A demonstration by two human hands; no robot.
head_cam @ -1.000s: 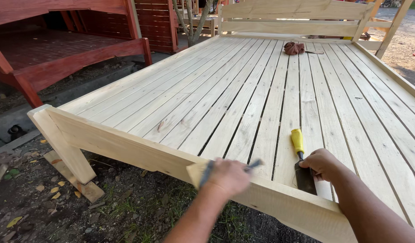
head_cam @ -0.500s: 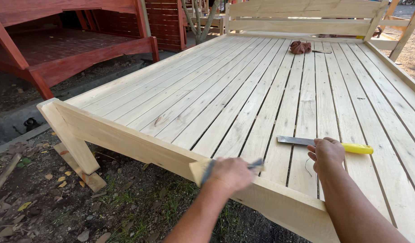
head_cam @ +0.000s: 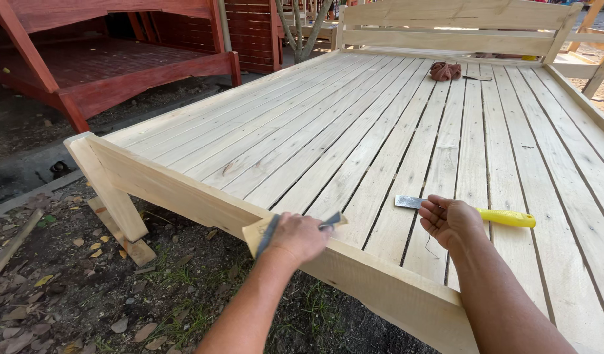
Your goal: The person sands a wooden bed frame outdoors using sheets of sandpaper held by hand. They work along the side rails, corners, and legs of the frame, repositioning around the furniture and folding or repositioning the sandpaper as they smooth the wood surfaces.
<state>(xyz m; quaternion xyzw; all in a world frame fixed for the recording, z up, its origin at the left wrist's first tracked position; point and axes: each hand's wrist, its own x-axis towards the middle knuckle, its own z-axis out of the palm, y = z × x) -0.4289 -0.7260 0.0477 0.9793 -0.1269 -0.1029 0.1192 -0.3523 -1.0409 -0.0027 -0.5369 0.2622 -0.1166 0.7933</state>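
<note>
Left hand (head_cam: 300,236) grip closed round a small wooden sanding block (head_cam: 262,235) on the pale slatted bed frame's rail (head_cam: 184,193), right hand (head_cam: 451,221) lay spread over a yellow-handled putty knife (head_cam: 505,217)

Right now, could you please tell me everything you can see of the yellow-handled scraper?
The scraper lies flat across the pale wooden bed slats, near the foot rail. Its yellow handle, plastic by the look, points right; its flat grey metal blade points left. The right hand hovers open over its middle, hiding the joint; contact cannot be told.

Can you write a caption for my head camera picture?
Left hand presses sanding block on bed frame rail; right hand hovers beside yellow-handled scraper.
</note>
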